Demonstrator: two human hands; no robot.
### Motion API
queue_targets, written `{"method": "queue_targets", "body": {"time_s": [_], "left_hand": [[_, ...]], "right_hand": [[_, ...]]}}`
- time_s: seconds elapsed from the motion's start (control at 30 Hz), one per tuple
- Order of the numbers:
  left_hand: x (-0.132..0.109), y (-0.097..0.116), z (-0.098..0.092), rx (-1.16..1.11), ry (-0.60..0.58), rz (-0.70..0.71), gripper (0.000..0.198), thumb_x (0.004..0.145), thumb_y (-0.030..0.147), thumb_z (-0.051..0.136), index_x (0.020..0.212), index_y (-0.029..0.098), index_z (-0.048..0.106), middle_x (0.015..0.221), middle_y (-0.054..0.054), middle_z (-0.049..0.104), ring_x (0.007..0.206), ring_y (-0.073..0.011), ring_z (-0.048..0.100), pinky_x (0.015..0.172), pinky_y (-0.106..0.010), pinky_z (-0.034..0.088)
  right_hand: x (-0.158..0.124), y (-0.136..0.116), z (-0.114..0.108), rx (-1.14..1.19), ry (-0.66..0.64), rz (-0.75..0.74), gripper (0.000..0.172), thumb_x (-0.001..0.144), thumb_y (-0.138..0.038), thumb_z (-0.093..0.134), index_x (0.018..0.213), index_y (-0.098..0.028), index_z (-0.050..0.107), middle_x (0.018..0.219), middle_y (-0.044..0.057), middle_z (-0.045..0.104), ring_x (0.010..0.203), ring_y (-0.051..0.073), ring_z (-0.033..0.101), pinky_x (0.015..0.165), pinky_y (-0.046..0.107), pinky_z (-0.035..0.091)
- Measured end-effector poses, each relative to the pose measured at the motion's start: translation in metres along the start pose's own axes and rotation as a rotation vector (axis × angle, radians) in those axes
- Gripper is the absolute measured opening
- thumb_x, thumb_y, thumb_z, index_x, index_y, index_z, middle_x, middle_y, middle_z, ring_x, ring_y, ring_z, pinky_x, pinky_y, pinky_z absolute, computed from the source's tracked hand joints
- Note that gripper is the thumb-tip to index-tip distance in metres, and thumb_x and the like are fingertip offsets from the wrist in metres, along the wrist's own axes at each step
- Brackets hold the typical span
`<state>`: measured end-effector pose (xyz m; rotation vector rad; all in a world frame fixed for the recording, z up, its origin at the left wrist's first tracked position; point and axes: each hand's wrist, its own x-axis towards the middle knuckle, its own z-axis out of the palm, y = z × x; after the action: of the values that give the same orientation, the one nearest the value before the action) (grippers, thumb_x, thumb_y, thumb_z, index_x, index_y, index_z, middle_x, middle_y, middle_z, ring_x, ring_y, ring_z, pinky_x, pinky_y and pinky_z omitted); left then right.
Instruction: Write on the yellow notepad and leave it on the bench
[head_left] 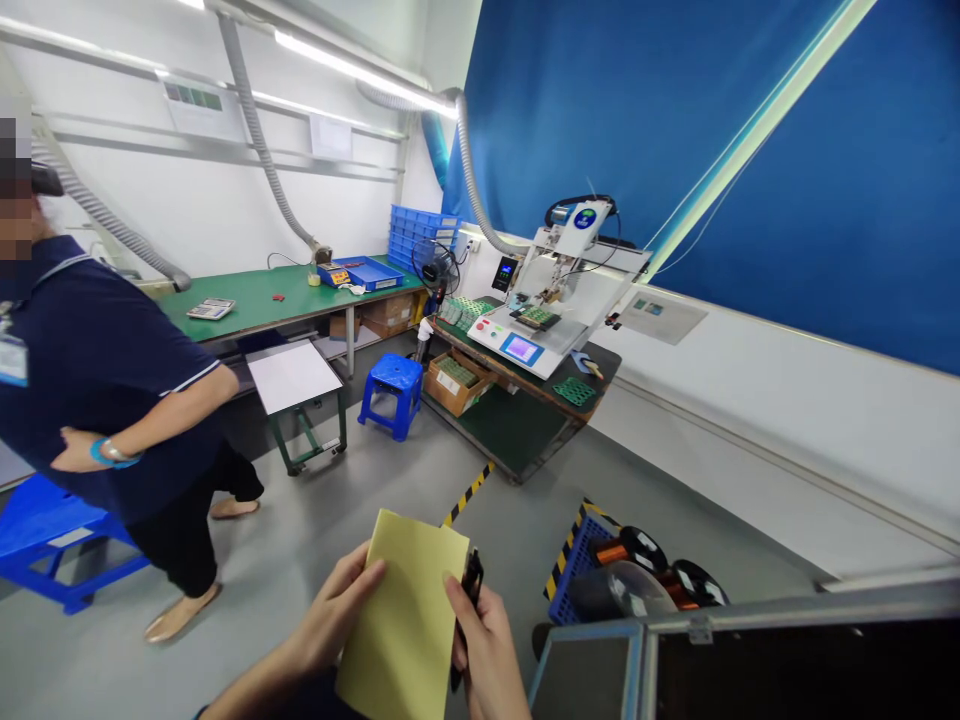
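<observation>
Holding a yellow sheet [409, 610] up in the near middle of the view, the person grips it from both sides above the grey floor [337, 500]. The left hand [341, 605] pinches the sheet's left edge, thumb on the front face and fingers curled behind. The right hand [484, 640] clamps the right edge with the thumb laid across the front, and a slim black tool [471, 585] is tucked upright between that hand and the sheet; whether it is a pen or a clip cannot be told.

As for progress, the sheet is picked up and held in the air, resting on no surface. The face that shows is plain and unmarked, and the black tool's tip does not touch it.

Far ahead, a small white machine [555, 300] stands on a dark tabletop [600, 360], with a blue stool [391, 390] to its left and a green tabletop [262, 295] along the far wall. At the left stands a co-worker [112, 400] in a dark shirt, a hand on the hip. Near right, wire spools [645, 570] lie in a blue crate [574, 570].
</observation>
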<state>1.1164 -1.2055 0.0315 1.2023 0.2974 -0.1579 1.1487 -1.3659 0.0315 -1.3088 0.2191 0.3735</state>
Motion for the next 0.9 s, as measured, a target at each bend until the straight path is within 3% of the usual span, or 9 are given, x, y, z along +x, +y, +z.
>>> {"method": "queue_targets", "body": {"time_s": [0.2, 0.4, 0.5, 0.67, 0.8, 0.9], "left_hand": [[0.009, 0.004, 0.003, 0.072, -0.190, 0.154, 0.053, 0.074, 0.046, 0.068, 0.115, 0.016, 0.054, 0.107, -0.008, 0.064, 0.099, -0.0254, 0.058, 0.080, -0.029, 0.047], [0.013, 0.004, 0.004, 0.120, -0.211, 0.148, 0.048, 0.076, 0.047, 0.065, 0.109, 0.013, 0.055, 0.099, -0.009, 0.066, 0.092, -0.0248, 0.060, 0.075, -0.029, 0.047], [0.012, 0.005, 0.001, 0.150, -0.227, 0.136, 0.048, 0.077, 0.049, 0.063, 0.108, 0.014, 0.055, 0.099, -0.009, 0.066, 0.091, -0.0230, 0.059, 0.078, -0.029, 0.047], [0.014, 0.011, -0.004, 0.287, -0.195, 0.211, 0.052, 0.081, 0.043, 0.060, 0.123, 0.018, 0.043, 0.111, -0.009, 0.059, 0.100, -0.0231, 0.055, 0.084, -0.030, 0.046], [0.014, 0.021, -0.002, 0.294, -0.194, 0.188, 0.069, 0.080, 0.036, 0.059, 0.137, 0.022, 0.021, 0.108, -0.006, 0.058, 0.097, -0.0226, 0.057, 0.080, -0.030, 0.049], [0.013, 0.021, 0.001, 0.354, -0.196, 0.177, 0.072, 0.079, 0.030, 0.059, 0.139, 0.022, 0.019, 0.103, -0.006, 0.059, 0.095, -0.0232, 0.059, 0.079, -0.032, 0.050]], "right_hand": [[0.001, -0.003, 0.001, 0.011, -0.059, -0.093, 0.040, 0.066, -0.053, 0.069, 0.075, -0.016, 0.056, 0.059, -0.002, 0.051, 0.041, 0.006, 0.030, 0.038, 0.021, 0.020], [0.011, -0.006, -0.004, -0.073, 0.015, -0.153, 0.045, 0.063, -0.059, 0.068, 0.070, -0.018, 0.050, 0.045, -0.010, 0.026, 0.040, 0.005, 0.018, 0.037, 0.021, 0.013], [0.013, -0.011, -0.007, -0.160, 0.039, -0.211, 0.047, 0.067, -0.064, 0.060, 0.065, -0.019, 0.046, 0.045, -0.010, 0.023, 0.040, 0.006, 0.017, 0.038, 0.021, 0.014], [0.009, -0.023, -0.010, -0.413, 0.004, -0.402, 0.045, 0.077, -0.059, 0.051, 0.062, -0.017, 0.048, 0.057, -0.001, 0.044, 0.056, 0.012, 0.040, 0.052, 0.023, 0.035], [0.002, -0.031, -0.010, -0.546, -0.064, -0.417, 0.044, 0.083, -0.054, 0.046, 0.068, -0.014, 0.057, 0.061, 0.003, 0.053, 0.062, 0.015, 0.047, 0.057, 0.023, 0.037], [-0.003, -0.032, -0.009, -0.556, -0.066, -0.427, 0.042, 0.084, -0.051, 0.046, 0.078, -0.013, 0.062, 0.066, 0.004, 0.058, 0.065, 0.017, 0.051, 0.061, 0.024, 0.039]]}}
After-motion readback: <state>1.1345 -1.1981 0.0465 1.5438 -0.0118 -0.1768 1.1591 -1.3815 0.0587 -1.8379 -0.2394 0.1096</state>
